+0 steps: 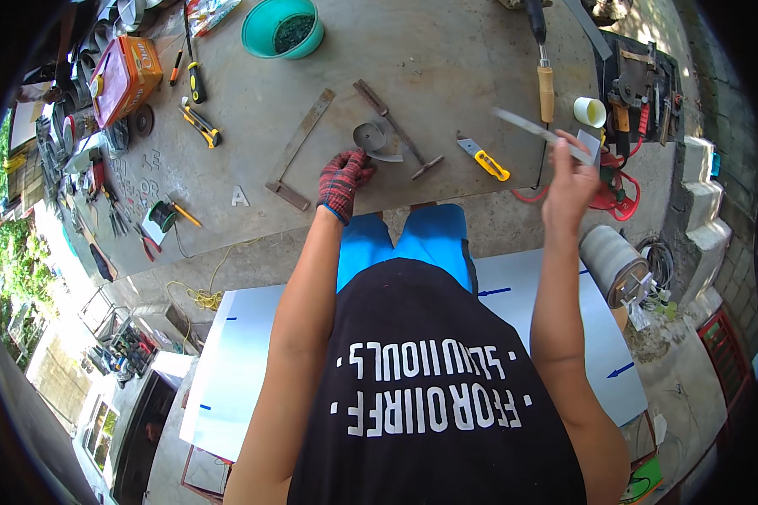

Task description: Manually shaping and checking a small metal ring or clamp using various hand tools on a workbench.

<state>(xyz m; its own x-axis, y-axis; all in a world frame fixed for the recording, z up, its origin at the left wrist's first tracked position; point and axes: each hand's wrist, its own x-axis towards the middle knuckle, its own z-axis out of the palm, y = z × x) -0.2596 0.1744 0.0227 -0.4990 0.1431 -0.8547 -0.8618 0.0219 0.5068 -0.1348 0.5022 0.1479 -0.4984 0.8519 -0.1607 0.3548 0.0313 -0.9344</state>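
My left hand [344, 181], in its red-and-black checked glove, lies just left of the frame's centre, fingers pressed down on the near edge of a small curled piece of sheet metal [372, 139] that sits on the grey workbench [446, 76]. It pins the piece rather than clasping it, the fingers curled loosely over the flat tail. My bare right hand [569, 181], at centre right, is raised off the bench and closed around a thin flat metal strip [535, 130], which slants up and to the left from my fist and looks blurred.

To do this well, I judge I should keep the gloved fingertips firmly on the flat tail so the curl cannot roll or skid, stay clear of the cut edges, and bring the strip down squarely rather than at a slant.

The piece itself is dull grey, thin, rolled into a short open ring with a flat tongue running out to the right; its edges look sharp. It lies just above centre, between a long rusty flat bar [299, 150] to its left and a hammer [396, 128] slanting across its right side. Further right lies a yellow utility knife [485, 160], and a teal bowl [282, 27] stands at the top
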